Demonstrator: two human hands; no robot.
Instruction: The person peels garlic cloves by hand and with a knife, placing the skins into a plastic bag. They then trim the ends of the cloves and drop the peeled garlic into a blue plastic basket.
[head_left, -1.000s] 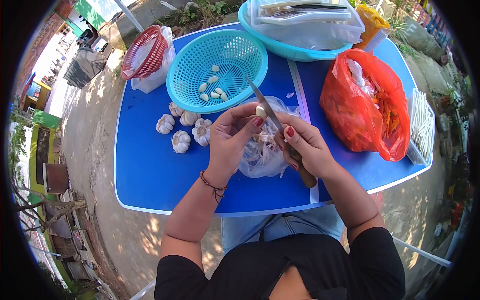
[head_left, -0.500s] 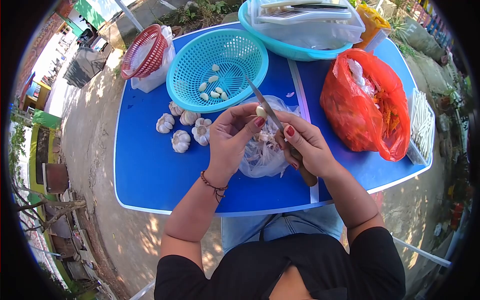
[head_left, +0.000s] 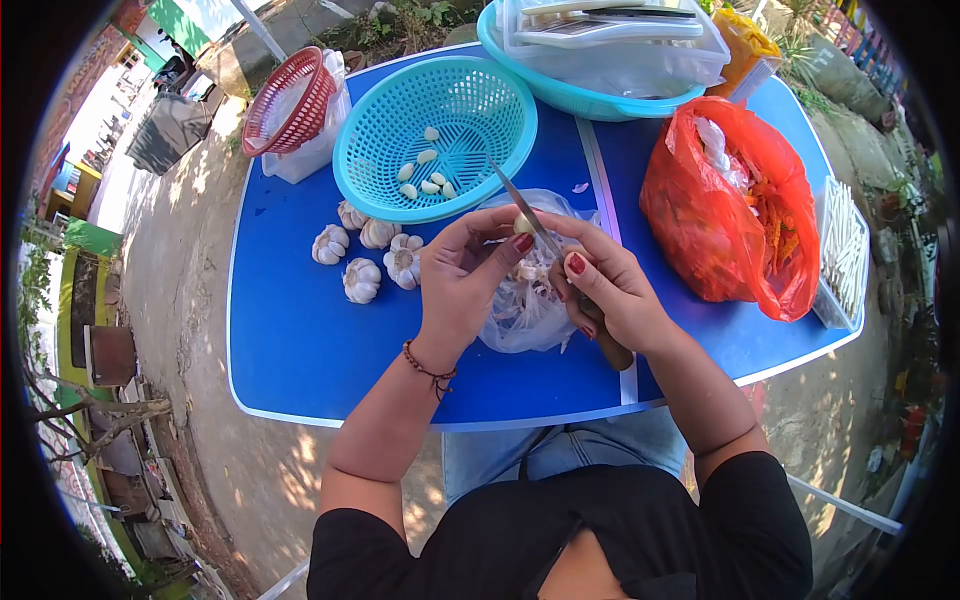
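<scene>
My left hand pinches a pale garlic clove between thumb and fingers. A knife with a brown wooden handle is gripped in my right hand, its blade against the clove and its tip pointing up and left. Beneath both hands lies a clear plastic bag with papery garlic skins on it. Several whole garlic bulbs sit left of my left hand. Beyond them, a turquoise basket holds several peeled cloves.
On the right of the blue table stands a red plastic bag with orange pieces inside. Next to it is a container of white sticks. A turquoise basin with plastic boxes is at the back, a red basket at the back left.
The knife blade has shifted slightly against the clove, which has turned a little and is now more covered by blade and fingers. The other things stay where they were.
</scene>
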